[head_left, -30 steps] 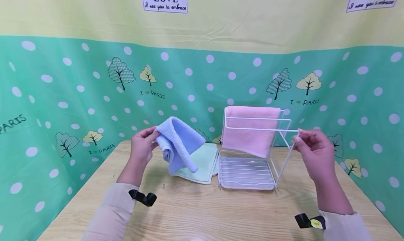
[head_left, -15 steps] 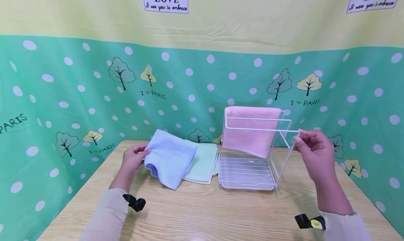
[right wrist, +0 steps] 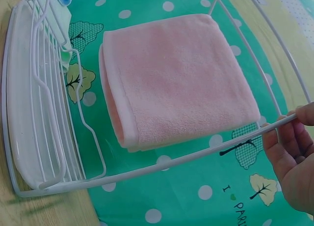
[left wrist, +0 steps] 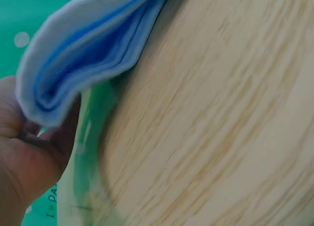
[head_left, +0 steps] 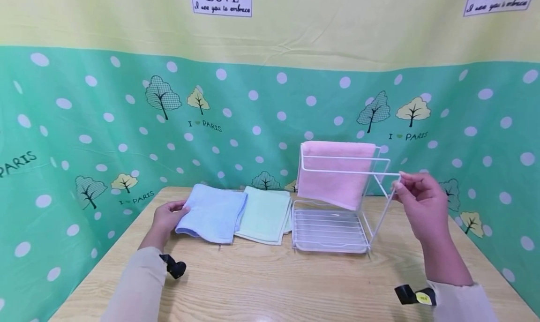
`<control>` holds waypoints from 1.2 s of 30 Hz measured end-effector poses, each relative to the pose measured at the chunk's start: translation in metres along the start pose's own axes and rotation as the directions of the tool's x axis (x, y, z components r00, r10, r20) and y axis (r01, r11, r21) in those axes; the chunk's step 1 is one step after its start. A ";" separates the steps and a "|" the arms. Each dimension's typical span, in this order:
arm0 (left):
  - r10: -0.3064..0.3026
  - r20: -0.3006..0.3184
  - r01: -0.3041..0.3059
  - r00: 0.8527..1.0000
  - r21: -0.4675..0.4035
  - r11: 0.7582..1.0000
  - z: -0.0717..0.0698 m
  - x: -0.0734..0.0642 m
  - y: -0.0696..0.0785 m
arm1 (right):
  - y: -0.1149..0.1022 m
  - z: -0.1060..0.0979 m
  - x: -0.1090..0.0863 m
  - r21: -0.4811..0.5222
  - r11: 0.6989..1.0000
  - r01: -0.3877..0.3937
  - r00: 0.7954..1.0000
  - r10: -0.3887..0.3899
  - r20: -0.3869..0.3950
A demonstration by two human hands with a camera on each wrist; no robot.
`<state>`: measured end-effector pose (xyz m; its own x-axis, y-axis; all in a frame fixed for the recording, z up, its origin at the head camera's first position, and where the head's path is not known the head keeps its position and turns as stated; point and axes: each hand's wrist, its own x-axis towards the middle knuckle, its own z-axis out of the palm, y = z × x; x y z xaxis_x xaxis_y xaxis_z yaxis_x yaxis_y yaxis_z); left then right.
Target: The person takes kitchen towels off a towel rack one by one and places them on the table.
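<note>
Down and leftward goes the blue towel [head_left: 213, 214], flatter than half a second ago, the left hand [head_left: 168, 214] travelling with it! That hand pinches the towel's left edge between thumb and fingers. On the other side, the right hand [head_left: 423, 202] holds firm as before, its fingertips closed on a top corner of the white rack [head_left: 383, 174].

And look what lies between: pale green cloths [head_left: 263, 216], their left edge tucked under the blue one, filling the stretch of table [head_left: 270, 280] up to the rack. The pink towel [head_left: 335, 183] hangs at the rack's back, front bars crossing before it.

Over to the left wrist, which alone shows the blue towel's layered folds end-on! The right wrist gives us the pink towel's stitched hem and, beneath the wires, the pale tray [right wrist: 24, 113].
</note>
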<state>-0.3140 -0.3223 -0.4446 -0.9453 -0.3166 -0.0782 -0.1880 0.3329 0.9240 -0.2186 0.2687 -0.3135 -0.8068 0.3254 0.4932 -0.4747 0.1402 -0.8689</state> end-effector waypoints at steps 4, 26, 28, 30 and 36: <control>-0.011 0.119 0.001 0.993 0.082 0.997 -0.009 -0.001 -0.003 | -0.001 0.000 -0.001 0.013 1.000 -0.008 1.000 0.008 0.001; 0.083 0.071 -0.096 0.994 0.212 0.973 -0.017 -0.001 -0.013 | -0.005 0.000 0.003 -0.038 0.999 0.004 1.000 -0.004 0.004; 0.059 0.103 -0.078 0.993 0.191 0.978 -0.018 -0.003 -0.015 | -0.005 -0.001 0.003 -0.044 0.999 -0.004 1.000 0.004 0.003; 0.034 0.131 -0.056 0.991 0.174 0.983 -0.018 -0.004 -0.018 | -0.005 -0.001 0.003 -0.062 0.998 -0.010 1.000 0.010 0.002; 0.026 0.138 -0.053 0.990 0.195 0.979 -0.019 -0.008 -0.025 | -0.002 0.001 0.001 -0.099 0.995 -0.011 1.000 0.010 -0.007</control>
<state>-0.2971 -0.3449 -0.4602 -0.9777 -0.1820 -0.1048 -0.1857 0.5157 0.8364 -0.2189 0.2674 -0.3109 -0.8092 0.3333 0.4838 -0.4285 0.2285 -0.8742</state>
